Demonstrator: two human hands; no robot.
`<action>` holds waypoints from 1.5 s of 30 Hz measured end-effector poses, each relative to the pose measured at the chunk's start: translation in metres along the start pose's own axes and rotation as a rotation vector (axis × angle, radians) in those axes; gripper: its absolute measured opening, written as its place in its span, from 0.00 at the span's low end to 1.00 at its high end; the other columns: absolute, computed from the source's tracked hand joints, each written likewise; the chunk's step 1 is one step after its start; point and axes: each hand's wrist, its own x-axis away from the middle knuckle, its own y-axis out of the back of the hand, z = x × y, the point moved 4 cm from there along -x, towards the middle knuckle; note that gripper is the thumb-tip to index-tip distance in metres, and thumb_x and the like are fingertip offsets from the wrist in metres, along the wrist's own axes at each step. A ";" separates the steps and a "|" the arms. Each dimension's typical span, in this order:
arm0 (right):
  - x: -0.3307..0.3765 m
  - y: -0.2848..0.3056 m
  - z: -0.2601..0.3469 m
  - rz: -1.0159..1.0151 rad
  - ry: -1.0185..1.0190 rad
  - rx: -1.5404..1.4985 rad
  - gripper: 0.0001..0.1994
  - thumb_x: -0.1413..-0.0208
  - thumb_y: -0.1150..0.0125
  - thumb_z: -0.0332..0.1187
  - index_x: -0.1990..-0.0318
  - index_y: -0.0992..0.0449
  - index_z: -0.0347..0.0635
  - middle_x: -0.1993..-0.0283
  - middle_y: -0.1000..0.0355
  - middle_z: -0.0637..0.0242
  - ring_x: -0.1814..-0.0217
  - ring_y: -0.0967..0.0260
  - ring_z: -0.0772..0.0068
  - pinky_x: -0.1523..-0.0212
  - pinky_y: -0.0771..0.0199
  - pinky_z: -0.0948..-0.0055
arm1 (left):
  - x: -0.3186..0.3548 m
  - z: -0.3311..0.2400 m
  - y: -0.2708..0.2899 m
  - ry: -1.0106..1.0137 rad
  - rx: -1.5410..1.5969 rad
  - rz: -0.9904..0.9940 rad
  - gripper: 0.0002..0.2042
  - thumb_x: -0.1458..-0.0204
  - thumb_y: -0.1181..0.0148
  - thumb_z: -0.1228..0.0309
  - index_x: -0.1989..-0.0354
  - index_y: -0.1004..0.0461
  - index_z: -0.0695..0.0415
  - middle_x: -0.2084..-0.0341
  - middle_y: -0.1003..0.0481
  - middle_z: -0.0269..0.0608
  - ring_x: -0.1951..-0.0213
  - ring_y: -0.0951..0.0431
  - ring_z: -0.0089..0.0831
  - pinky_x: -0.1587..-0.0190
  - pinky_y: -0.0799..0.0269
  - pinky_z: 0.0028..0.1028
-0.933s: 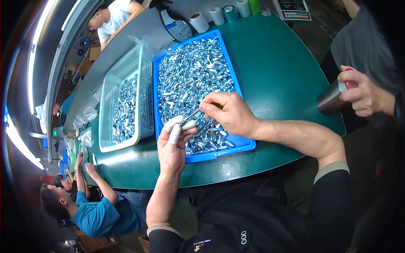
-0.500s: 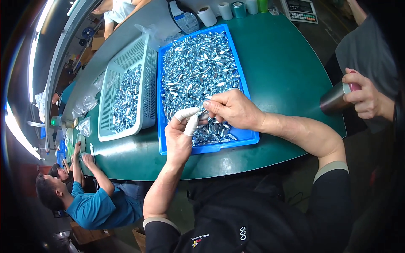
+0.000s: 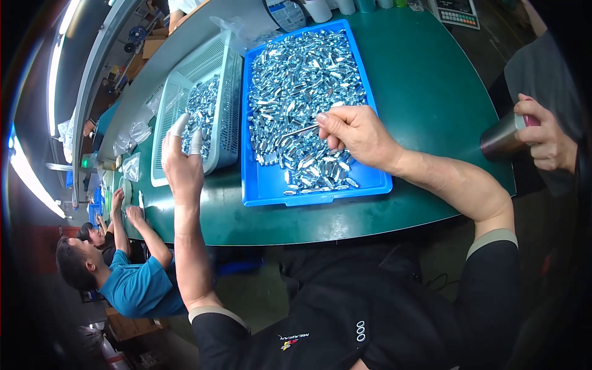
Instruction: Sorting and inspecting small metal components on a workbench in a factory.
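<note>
My left hand (image 3: 182, 165) is over the near end of a pale green slotted basket (image 3: 232, 123), with white coverings on two fingers. Those fingers point away from me, spread apart, and nothing shows between them. Small shiny metal parts (image 3: 203, 106) lie in the basket. My right hand (image 3: 357, 134) pinches a thin metal rod-like tool (image 3: 300, 131) between thumb and fingers. Its tip points left, above a heap of similar metal parts (image 3: 302, 80) in a blue tray (image 3: 265, 196). The tool's other end is hidden in my hand.
Clear plastic bags (image 3: 131, 166) lie left of the basket on the green table (image 3: 425, 80). Rolls and a bottle (image 3: 287, 13) line the far edge, near a scale (image 3: 456, 12). At right, another person's hand (image 3: 546, 132) holds a metal tumbler (image 3: 501, 137); co-workers sit at left.
My hands were together over the blue tray; my left hand has moved left to the basket and its fingers have spread. My right hand remains over the tray, its thin tool now in plain sight.
</note>
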 end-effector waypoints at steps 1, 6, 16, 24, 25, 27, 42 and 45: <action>0.001 0.001 0.000 -0.008 0.016 0.016 0.21 0.29 0.47 0.43 0.70 0.22 0.37 0.76 0.28 0.70 0.75 0.31 0.83 0.73 0.31 0.81 | 0.004 -0.007 -0.002 0.000 0.000 0.001 0.13 0.44 0.36 0.77 0.50 0.21 0.60 0.55 0.20 0.49 0.55 0.20 0.46 0.49 0.26 0.38; 0.000 -0.002 0.000 0.020 0.021 0.053 0.21 0.29 0.47 0.43 0.70 0.22 0.36 0.76 0.29 0.70 0.74 0.31 0.84 0.72 0.31 0.81 | 0.050 -0.046 -0.047 -0.369 0.089 0.542 0.17 0.56 0.32 0.77 0.54 0.20 0.58 0.58 0.22 0.43 0.51 0.25 0.43 0.42 0.31 0.42; 0.001 -0.004 -0.001 0.028 0.013 0.005 0.19 0.30 0.44 0.41 0.70 0.21 0.36 0.78 0.27 0.71 0.76 0.31 0.85 0.74 0.32 0.81 | 0.060 -0.044 -0.062 -0.481 -0.113 0.569 0.04 0.51 0.45 0.77 0.68 0.24 0.60 0.66 0.29 0.44 0.56 0.27 0.43 0.45 0.32 0.40; 0.002 -0.010 -0.002 0.093 0.071 0.098 0.17 0.31 0.42 0.40 0.69 0.21 0.35 0.76 0.26 0.71 0.74 0.31 0.85 0.72 0.32 0.79 | 0.061 -0.057 -0.046 -0.046 0.362 0.450 0.08 0.51 0.30 0.78 0.65 0.23 0.60 0.67 0.21 0.44 0.61 0.22 0.42 0.57 0.26 0.37; 0.002 -0.008 -0.002 0.091 0.070 0.099 0.17 0.31 0.42 0.40 0.69 0.21 0.35 0.76 0.26 0.71 0.74 0.31 0.85 0.72 0.32 0.79 | 0.061 -0.061 -0.044 0.021 0.494 0.397 0.08 0.51 0.30 0.78 0.64 0.23 0.60 0.67 0.21 0.42 0.61 0.21 0.40 0.56 0.26 0.35; 0.003 -0.009 0.001 0.122 0.077 0.207 0.16 0.32 0.42 0.39 0.67 0.21 0.35 0.76 0.25 0.70 0.73 0.30 0.83 0.70 0.31 0.77 | 0.061 -0.069 -0.042 0.056 0.558 0.404 0.08 0.49 0.30 0.79 0.63 0.23 0.61 0.65 0.20 0.42 0.59 0.21 0.37 0.53 0.26 0.32; 0.004 -0.009 0.001 0.128 0.051 0.145 0.17 0.30 0.45 0.39 0.68 0.21 0.37 0.77 0.25 0.70 0.75 0.29 0.83 0.72 0.29 0.78 | 0.067 -0.090 -0.067 0.224 0.949 0.266 0.07 0.47 0.31 0.81 0.62 0.24 0.62 0.64 0.20 0.39 0.58 0.21 0.27 0.51 0.27 0.27; 0.005 -0.009 0.005 0.171 0.037 0.122 0.19 0.30 0.45 0.41 0.69 0.21 0.37 0.77 0.25 0.70 0.76 0.30 0.84 0.73 0.29 0.79 | 0.067 -0.094 -0.068 0.221 0.953 0.246 0.07 0.47 0.31 0.80 0.62 0.23 0.61 0.64 0.20 0.39 0.59 0.21 0.27 0.51 0.27 0.26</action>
